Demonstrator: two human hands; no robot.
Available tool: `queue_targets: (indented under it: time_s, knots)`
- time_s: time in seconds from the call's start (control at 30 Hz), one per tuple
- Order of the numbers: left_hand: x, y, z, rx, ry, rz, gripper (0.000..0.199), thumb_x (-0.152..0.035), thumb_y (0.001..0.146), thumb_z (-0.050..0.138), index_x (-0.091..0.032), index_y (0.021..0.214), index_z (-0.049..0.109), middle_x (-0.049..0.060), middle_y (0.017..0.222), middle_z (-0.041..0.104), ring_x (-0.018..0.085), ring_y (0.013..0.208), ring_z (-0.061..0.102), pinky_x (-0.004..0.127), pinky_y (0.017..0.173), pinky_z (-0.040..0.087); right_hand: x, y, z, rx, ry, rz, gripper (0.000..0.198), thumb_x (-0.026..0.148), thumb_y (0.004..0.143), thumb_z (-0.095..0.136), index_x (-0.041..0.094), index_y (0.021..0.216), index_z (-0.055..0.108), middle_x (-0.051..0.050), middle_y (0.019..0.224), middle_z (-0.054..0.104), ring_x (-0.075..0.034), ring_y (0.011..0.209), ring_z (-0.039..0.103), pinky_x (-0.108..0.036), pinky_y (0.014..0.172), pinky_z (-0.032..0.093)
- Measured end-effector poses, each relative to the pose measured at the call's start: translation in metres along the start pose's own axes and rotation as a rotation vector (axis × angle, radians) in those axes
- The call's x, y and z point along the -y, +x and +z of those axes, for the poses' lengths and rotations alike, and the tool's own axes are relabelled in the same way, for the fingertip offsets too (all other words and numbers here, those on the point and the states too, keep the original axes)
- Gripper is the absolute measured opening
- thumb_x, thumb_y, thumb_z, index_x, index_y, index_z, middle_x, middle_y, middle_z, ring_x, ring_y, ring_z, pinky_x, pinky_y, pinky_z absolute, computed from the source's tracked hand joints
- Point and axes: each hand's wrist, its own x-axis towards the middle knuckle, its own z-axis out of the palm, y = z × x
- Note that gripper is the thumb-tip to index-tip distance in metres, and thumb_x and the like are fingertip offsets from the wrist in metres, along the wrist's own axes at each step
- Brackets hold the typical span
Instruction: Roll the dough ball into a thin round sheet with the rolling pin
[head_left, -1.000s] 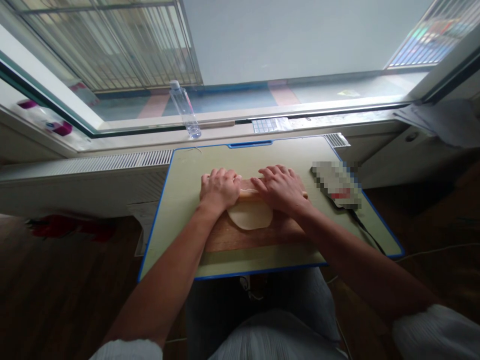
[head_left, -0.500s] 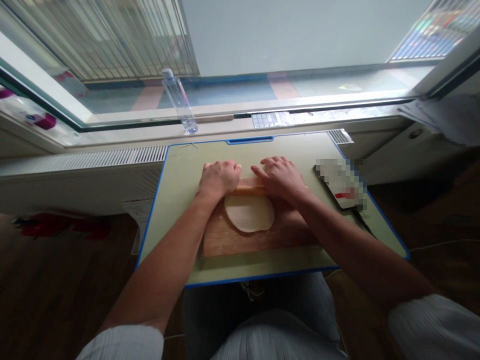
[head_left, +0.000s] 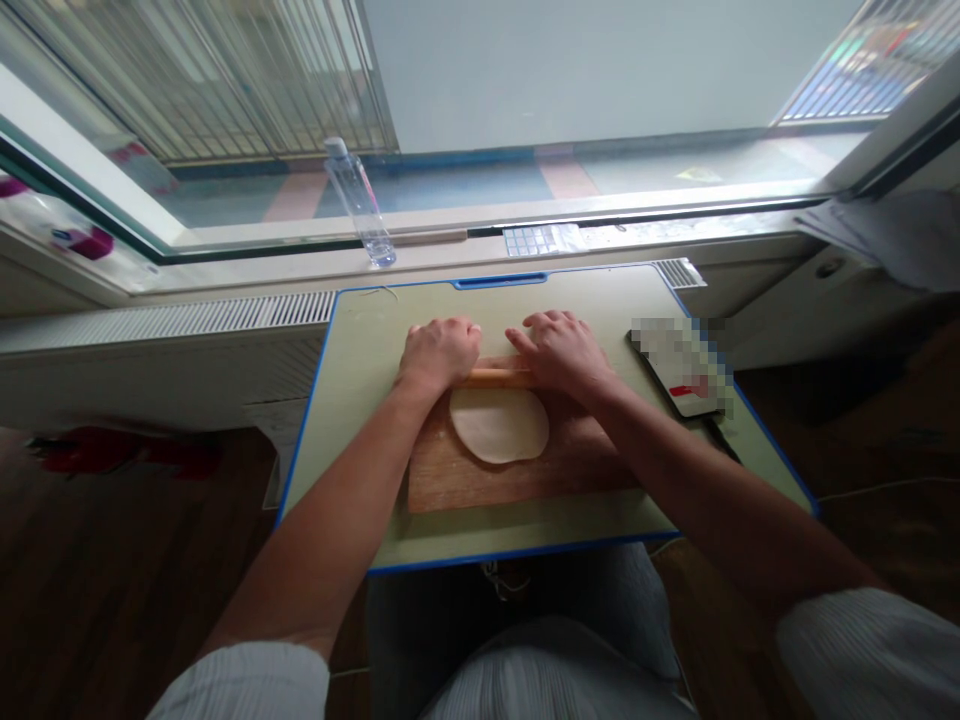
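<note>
Pale wooden rolling pin lying crosswise on a brown board, along the far edge of a thin, cream-coloured dough sheet, with left hand over its left end, fingers bent together, but impossible to tell from this view whether really clamped around the wood. Right hand laid over the right part of the same pin, thumb standing well apart from the other fingers. Under the board, a light green worktop with blue rim, carrying also, at the right, a flat pixelated object; behind, on the windowsill, a clear bottle.
</note>
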Motion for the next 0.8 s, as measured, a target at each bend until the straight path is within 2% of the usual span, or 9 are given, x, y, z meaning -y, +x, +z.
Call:
queue_targets:
  time_s: [0.07, 0.17, 0.47, 0.8]
  knots:
    - [0.001, -0.004, 0.001, -0.003, -0.007, 0.013, 0.05, -0.041, 0.112, 0.036, -0.024, 0.121, 0.082, 0.016, 0.121, 0.084, 0.035, 0.118, 0.077, 0.051, 0.108, 0.053, 0.0, -0.003, 0.001, -0.012, 0.013, 0.017, 0.055, 0.054, 0.115, 0.043, 0.016, 0.142, 0.073, -0.018, 0.15, 0.071, -0.036, 0.142, 0.059, -0.049, 0.122, 0.042]
    - [0.003, -0.01, 0.005, -0.035, -0.031, 0.055, 0.046, -0.041, 0.112, 0.039, -0.026, 0.125, 0.08, 0.013, 0.134, 0.081, 0.033, 0.127, 0.073, 0.051, 0.112, 0.051, 0.002, -0.01, 0.002, -0.017, 0.01, 0.039, 0.057, 0.052, 0.113, 0.044, 0.016, 0.151, 0.067, -0.017, 0.159, 0.065, -0.036, 0.148, 0.054, -0.054, 0.126, 0.038]
    - [0.002, -0.03, 0.011, -0.064, -0.043, 0.067, 0.045, -0.041, 0.112, 0.046, -0.029, 0.147, 0.072, 0.011, 0.153, 0.071, 0.033, 0.141, 0.061, 0.054, 0.123, 0.043, 0.009, -0.028, 0.003, 0.087, -0.033, 0.079, 0.071, 0.055, 0.111, 0.037, 0.02, 0.172, 0.046, -0.012, 0.18, 0.044, -0.039, 0.166, 0.034, -0.067, 0.135, 0.026]
    - [0.003, -0.04, 0.013, -0.066, -0.038, 0.07, 0.046, -0.042, 0.113, 0.045, -0.029, 0.148, 0.071, 0.009, 0.157, 0.069, 0.031, 0.143, 0.06, 0.051, 0.126, 0.041, 0.012, -0.037, 0.002, 0.102, -0.045, 0.071, 0.071, 0.058, 0.111, 0.034, 0.024, 0.173, 0.046, -0.009, 0.181, 0.044, -0.039, 0.168, 0.032, -0.068, 0.135, 0.024]
